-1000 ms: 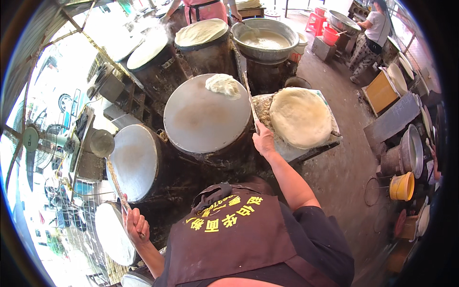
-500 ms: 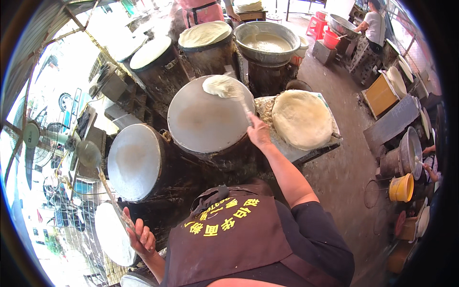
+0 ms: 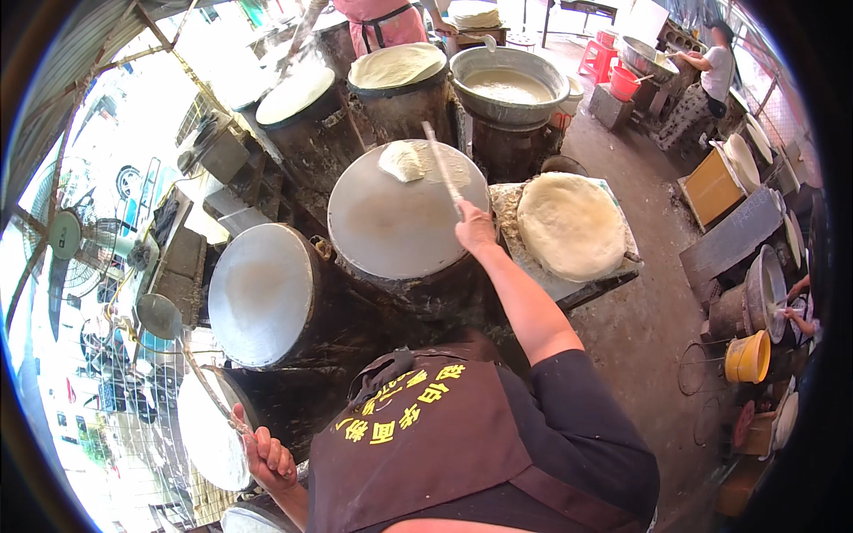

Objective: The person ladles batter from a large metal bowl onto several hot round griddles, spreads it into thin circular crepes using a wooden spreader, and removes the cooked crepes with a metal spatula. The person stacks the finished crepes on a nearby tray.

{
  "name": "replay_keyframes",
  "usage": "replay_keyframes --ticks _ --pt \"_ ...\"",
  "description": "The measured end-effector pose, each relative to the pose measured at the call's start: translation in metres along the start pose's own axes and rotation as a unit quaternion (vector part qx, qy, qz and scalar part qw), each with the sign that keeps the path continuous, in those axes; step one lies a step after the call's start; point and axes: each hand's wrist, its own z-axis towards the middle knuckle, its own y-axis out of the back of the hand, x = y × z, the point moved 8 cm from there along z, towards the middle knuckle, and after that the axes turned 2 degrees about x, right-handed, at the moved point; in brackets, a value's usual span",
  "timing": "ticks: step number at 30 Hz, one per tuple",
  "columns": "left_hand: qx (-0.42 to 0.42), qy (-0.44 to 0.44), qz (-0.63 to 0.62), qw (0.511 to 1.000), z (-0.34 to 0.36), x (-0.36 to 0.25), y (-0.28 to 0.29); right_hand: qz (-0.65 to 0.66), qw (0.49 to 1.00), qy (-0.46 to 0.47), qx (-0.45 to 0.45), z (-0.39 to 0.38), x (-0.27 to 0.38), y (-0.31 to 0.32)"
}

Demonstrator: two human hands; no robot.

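Observation:
My right hand (image 3: 477, 229) is closed around a long, flat spreading stick (image 3: 442, 169), which lies across the far side of a round griddle (image 3: 391, 222). Pale batter (image 3: 402, 163) sits in a lump just left of the stick, and a thin smear of it extends to the right. At lower left, my left hand (image 3: 268, 457) grips the handle of a ladle (image 3: 160, 315). The ladle's round bowl is held out over the left side, away from the griddles.
Right of the griddle, a thick round of dough (image 3: 571, 226) rests on a board. Another griddle (image 3: 262, 296) stands to the left, with a batter basin (image 3: 509, 86) beyond. A co-worker in a pink apron (image 3: 382, 27) stands at the back. A yellow bucket (image 3: 746, 356) is at right.
The stick has swung more upright in my right hand, and batter is now smeared on its right side. The view has shifted slightly; my left hand still holds the ladle.

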Motion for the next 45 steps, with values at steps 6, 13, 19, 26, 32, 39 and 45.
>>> replay_keyframes --ticks 6,13,19,26,32,39,45 --pt "-0.027 -0.006 0.064 0.998 -0.002 -0.010 0.007 -0.021 0.992 0.084 0.089 0.002 0.059 -0.043" --pt "-0.088 -0.057 0.076 0.992 -0.020 -0.025 0.045 -0.022 0.996 0.080 0.016 0.038 0.012 -0.008" --pt "-0.120 -0.062 0.069 0.988 -0.026 -0.007 0.053 -0.002 0.976 0.175 0.132 -0.003 0.065 -0.042" --pt "-0.178 -0.119 0.086 0.973 -0.034 0.021 0.032 -0.021 0.972 0.231 0.049 0.083 0.016 -0.005" --pt "-0.214 -0.137 0.076 0.964 -0.048 0.052 0.014 0.044 0.923 0.259 0.281 0.020 0.053 -0.012" --pt "-0.300 -0.169 0.089 0.935 -0.066 0.073 0.004 -0.011 0.951 0.200 0.237 0.117 0.017 -0.024" --pt "-0.323 -0.190 0.091 0.923 -0.093 0.083 0.003 0.093 0.876 0.306 0.360 0.069 0.037 -0.028"
